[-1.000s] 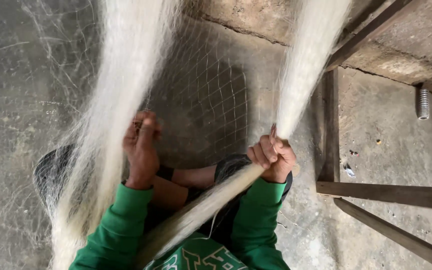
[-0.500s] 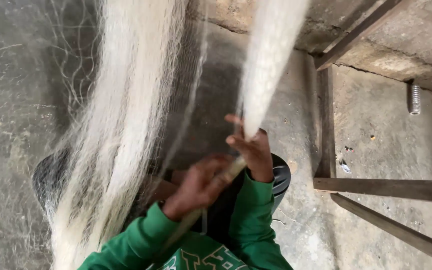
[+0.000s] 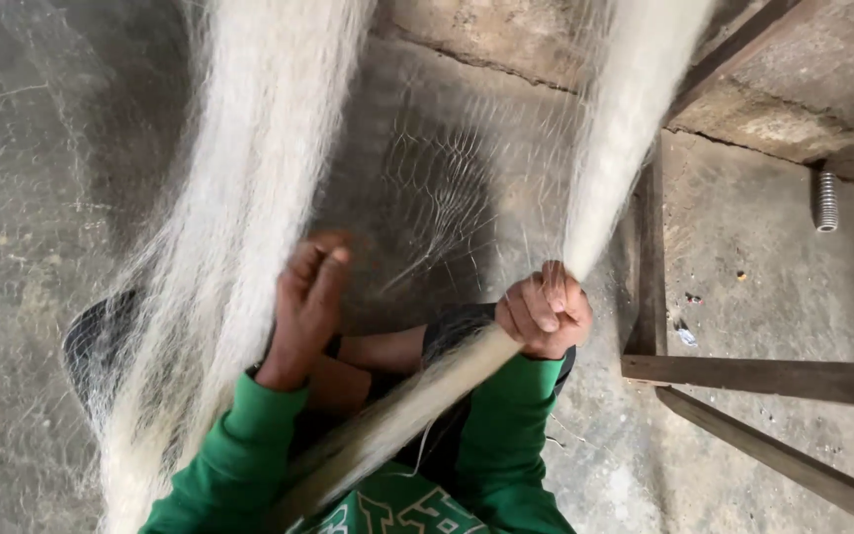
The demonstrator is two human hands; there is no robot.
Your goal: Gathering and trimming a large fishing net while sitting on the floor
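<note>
A white fishing net hangs in front of me in two thick gathered bunches, with thin mesh spread between them. My right hand is closed around the right bunch, which runs on down past my green sleeve toward my lap. My left hand is raised with fingers together, pinching strands at the edge of the left bunch. Both arms wear green sleeves.
A wooden frame of dark bars stands at the right on the concrete floor. A small metal spring lies by the stone wall at the upper right. Dark sandals and my legs show below the net.
My left hand has moved left from beside the right hand back up to the left bunch. The mesh between the two bunches is spread wider again.
</note>
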